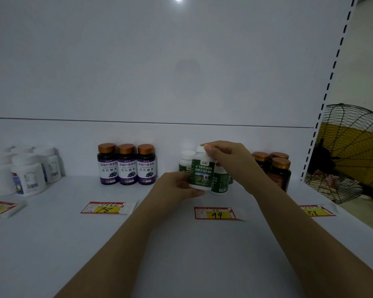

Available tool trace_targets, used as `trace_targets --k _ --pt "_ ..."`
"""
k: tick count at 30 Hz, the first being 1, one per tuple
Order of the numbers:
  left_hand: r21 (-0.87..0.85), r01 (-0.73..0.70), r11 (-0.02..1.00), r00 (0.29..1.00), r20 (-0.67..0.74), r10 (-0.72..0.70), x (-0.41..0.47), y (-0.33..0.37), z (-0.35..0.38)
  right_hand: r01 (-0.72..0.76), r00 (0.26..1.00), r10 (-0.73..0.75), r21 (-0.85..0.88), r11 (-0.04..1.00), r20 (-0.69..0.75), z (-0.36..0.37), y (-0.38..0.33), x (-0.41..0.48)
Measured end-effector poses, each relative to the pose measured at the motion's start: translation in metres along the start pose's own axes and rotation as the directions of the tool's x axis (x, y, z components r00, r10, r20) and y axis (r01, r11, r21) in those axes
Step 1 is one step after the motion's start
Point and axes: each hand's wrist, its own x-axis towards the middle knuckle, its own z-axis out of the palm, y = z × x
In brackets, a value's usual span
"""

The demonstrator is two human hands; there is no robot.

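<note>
I observe the green-labelled bottle (201, 172) held upright just above the white shelf (73, 244), in front of other green bottles (221, 181); the left hand (179, 187) grips its base, fingers curled round the underside; the right hand (226, 157) pinches its white cap (200, 149) from above; the price tag marked 99 (216, 213) lies on the shelf just in front; three purple-labelled bottles (127, 164) stand to the left, brown-capped dark bottles (277, 168) to the right, white tubs (28, 171) far left; I note a wire fan (349, 151) beyond the shelf's right upright.
</note>
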Motion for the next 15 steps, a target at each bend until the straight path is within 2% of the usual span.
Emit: trace_targets --k 15 --pt "-0.023 -0.010 1.000 1.000 0.000 0.010 0.0015 0.0017 -0.0014 0.015 1.000 -0.014 0.030 0.999 -0.011 -0.0004 -0.0033 -0.0017"
